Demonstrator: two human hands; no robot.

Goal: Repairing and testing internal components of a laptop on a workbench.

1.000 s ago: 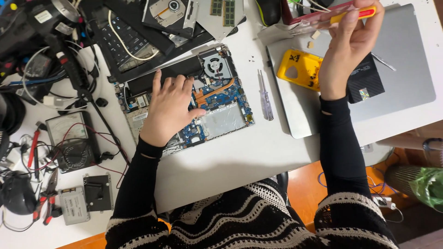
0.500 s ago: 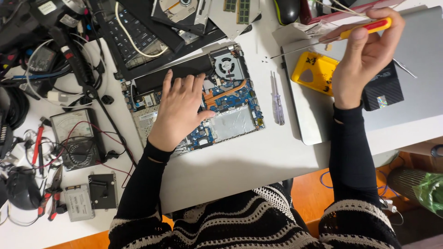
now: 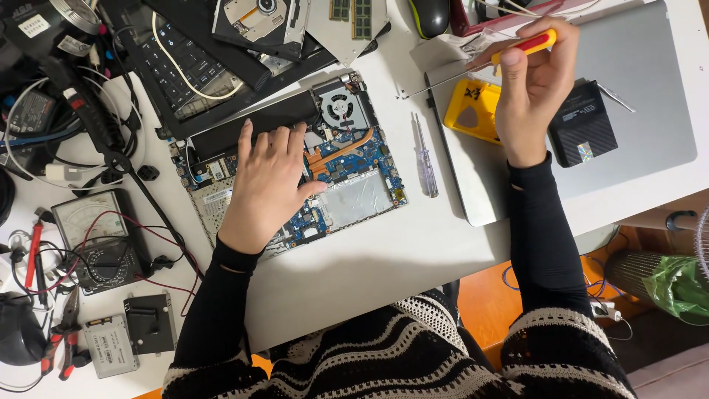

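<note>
My left hand (image 3: 267, 186) lies flat, fingers spread, on an opened laptop base (image 3: 347, 185) with its blue circuit board, copper heat pipe and fan (image 3: 341, 103) exposed. My right hand (image 3: 533, 89) is raised over a closed silver laptop (image 3: 642, 52) and grips a screwdriver (image 3: 509, 53) with a red and yellow handle; its thin shaft points left toward the fan corner. A clear-handled screwdriver (image 3: 425, 157) lies on the white table just right of the laptop base.
A yellow case (image 3: 467, 109) and a small black box (image 3: 587, 122) rest on the silver laptop. A black keyboard panel (image 3: 188, 63) and optical drive (image 3: 258, 18) lie behind. At left are a multimeter (image 3: 96, 240), cables, pliers (image 3: 63, 332) and drives (image 3: 133, 336).
My right hand with the screwdriver has come lower and nearer the open laptop base, the shaft now pointing left. My left hand stays flat on the board.
</note>
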